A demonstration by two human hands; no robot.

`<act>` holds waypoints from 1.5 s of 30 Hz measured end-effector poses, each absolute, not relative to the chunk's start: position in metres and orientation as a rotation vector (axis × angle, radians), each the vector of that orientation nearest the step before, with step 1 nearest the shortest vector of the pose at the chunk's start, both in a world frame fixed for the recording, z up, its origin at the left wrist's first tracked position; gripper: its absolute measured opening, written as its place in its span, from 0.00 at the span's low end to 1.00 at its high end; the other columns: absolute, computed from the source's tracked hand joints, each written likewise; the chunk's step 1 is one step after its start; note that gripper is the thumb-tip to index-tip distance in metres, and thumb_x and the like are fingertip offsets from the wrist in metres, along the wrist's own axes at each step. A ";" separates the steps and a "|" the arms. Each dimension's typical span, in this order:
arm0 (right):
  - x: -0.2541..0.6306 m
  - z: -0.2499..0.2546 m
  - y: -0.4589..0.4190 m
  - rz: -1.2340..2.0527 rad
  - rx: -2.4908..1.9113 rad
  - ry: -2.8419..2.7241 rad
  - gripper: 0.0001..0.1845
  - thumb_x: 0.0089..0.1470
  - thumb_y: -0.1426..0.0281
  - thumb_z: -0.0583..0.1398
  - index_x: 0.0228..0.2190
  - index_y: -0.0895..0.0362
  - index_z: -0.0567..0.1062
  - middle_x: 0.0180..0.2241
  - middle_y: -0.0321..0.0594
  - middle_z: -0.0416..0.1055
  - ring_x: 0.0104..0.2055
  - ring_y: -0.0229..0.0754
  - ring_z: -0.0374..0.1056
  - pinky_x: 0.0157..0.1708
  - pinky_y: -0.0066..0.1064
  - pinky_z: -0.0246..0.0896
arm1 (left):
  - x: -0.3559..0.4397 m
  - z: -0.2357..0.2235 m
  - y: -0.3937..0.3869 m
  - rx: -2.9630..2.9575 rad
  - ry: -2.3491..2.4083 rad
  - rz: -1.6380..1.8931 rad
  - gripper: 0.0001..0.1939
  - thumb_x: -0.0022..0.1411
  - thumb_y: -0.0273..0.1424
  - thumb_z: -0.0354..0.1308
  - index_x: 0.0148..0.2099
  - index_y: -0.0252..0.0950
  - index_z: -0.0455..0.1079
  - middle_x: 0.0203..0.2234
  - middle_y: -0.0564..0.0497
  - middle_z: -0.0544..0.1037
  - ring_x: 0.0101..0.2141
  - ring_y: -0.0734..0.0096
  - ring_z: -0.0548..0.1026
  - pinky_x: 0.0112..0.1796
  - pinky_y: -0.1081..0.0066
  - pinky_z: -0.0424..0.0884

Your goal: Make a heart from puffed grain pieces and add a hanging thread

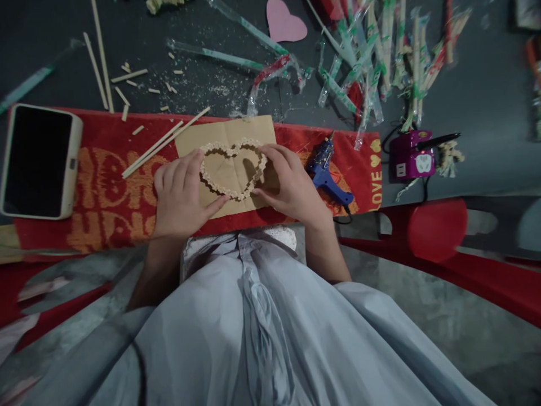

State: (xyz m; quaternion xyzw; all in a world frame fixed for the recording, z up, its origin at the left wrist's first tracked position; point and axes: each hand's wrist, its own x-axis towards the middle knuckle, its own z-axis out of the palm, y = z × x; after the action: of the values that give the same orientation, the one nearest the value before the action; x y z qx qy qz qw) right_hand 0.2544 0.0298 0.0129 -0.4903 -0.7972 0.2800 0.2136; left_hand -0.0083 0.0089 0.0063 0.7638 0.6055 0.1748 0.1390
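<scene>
A heart-shaped outline made of small pale wooden pieces (231, 150) lies on a brown sheet of cardboard (236, 131) on a red cloth. My left hand (180, 194) rests on the heart's left side, its thumb stretched under the lower tip and its fingers curled against the left edge. My right hand (289, 183) holds the right lobe, with fingertips pressed on the rim and the thumb near the lower right edge. Both hands touch the heart from opposite sides.
A blue glue gun (327, 172) lies just right of my right hand. A phone (40, 160) sits at the left on the red cloth (105, 197). Long wooden sticks (163, 141), cut bits, plastic wrappers (363, 62), a pink paper heart (284, 22) and a purple power strip (412, 155) lie beyond.
</scene>
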 end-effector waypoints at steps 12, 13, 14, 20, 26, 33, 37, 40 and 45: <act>0.252 0.014 0.028 0.792 -1.375 -2.193 0.38 0.61 0.63 0.64 0.70 0.52 0.62 0.69 0.56 0.63 0.75 0.66 0.56 0.76 0.68 0.50 | -0.007 0.009 0.009 2.181 1.762 0.480 0.49 0.67 0.66 0.46 0.73 0.34 0.61 0.70 0.36 0.70 0.69 0.38 0.68 0.70 0.40 0.57; 0.252 0.014 0.028 0.798 -1.375 -2.195 0.38 0.61 0.63 0.64 0.70 0.52 0.62 0.69 0.56 0.63 0.75 0.66 0.56 0.75 0.68 0.50 | -0.007 0.008 0.009 2.196 1.758 0.493 0.49 0.67 0.66 0.46 0.73 0.33 0.61 0.70 0.34 0.70 0.68 0.39 0.68 0.70 0.41 0.57; 0.252 0.014 0.029 0.802 -1.375 -2.196 0.39 0.61 0.63 0.64 0.70 0.52 0.62 0.69 0.56 0.63 0.75 0.66 0.56 0.75 0.68 0.51 | -0.007 0.008 0.008 2.211 1.757 0.502 0.49 0.68 0.66 0.46 0.73 0.32 0.61 0.69 0.33 0.70 0.68 0.39 0.68 0.70 0.41 0.57; 0.253 0.013 0.029 0.772 -1.365 -2.209 0.38 0.62 0.63 0.64 0.70 0.51 0.62 0.69 0.56 0.63 0.74 0.66 0.57 0.75 0.67 0.52 | -0.008 0.007 0.008 2.219 1.763 0.487 0.44 0.68 0.64 0.49 0.74 0.40 0.60 0.70 0.40 0.70 0.68 0.44 0.68 0.70 0.47 0.57; 0.254 0.011 0.029 0.748 -1.346 -2.217 0.38 0.61 0.63 0.65 0.69 0.52 0.63 0.69 0.56 0.64 0.74 0.65 0.58 0.75 0.65 0.53 | -0.008 0.005 0.008 2.276 1.743 0.514 0.46 0.69 0.63 0.50 0.73 0.32 0.61 0.69 0.32 0.70 0.67 0.42 0.69 0.68 0.47 0.58; 0.254 0.014 0.029 0.783 -1.353 -2.202 0.37 0.62 0.65 0.64 0.69 0.52 0.64 0.69 0.56 0.64 0.74 0.65 0.57 0.75 0.65 0.52 | -0.009 0.006 0.008 2.273 1.739 0.510 0.48 0.69 0.65 0.48 0.73 0.31 0.61 0.69 0.31 0.70 0.67 0.41 0.69 0.69 0.48 0.57; 0.254 0.013 0.029 0.753 -1.357 -2.211 0.35 0.62 0.64 0.64 0.68 0.51 0.65 0.68 0.55 0.64 0.74 0.64 0.58 0.74 0.64 0.54 | -0.010 0.004 0.008 2.276 1.726 0.526 0.48 0.69 0.65 0.49 0.73 0.30 0.61 0.69 0.31 0.70 0.67 0.42 0.68 0.69 0.48 0.56; 0.254 0.012 0.029 0.748 -1.351 -2.225 0.35 0.63 0.63 0.64 0.68 0.52 0.65 0.68 0.56 0.64 0.74 0.64 0.58 0.74 0.63 0.55 | -0.010 0.004 0.008 2.286 1.726 0.513 0.48 0.70 0.65 0.48 0.73 0.30 0.61 0.69 0.31 0.70 0.67 0.42 0.69 0.68 0.48 0.57; 0.256 0.011 0.030 0.740 -1.341 -2.255 0.36 0.63 0.63 0.63 0.69 0.54 0.63 0.69 0.58 0.63 0.74 0.65 0.57 0.74 0.62 0.54 | -0.008 0.005 0.008 2.289 1.748 0.490 0.47 0.70 0.63 0.48 0.73 0.31 0.61 0.69 0.32 0.70 0.67 0.42 0.69 0.68 0.49 0.57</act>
State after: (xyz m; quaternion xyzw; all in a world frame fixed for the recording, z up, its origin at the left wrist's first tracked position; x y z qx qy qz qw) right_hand 0.2557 0.0299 0.0112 -0.4814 -0.8094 0.2657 0.2063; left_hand -0.0084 0.0080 0.0053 0.7788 0.5948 0.1667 0.1097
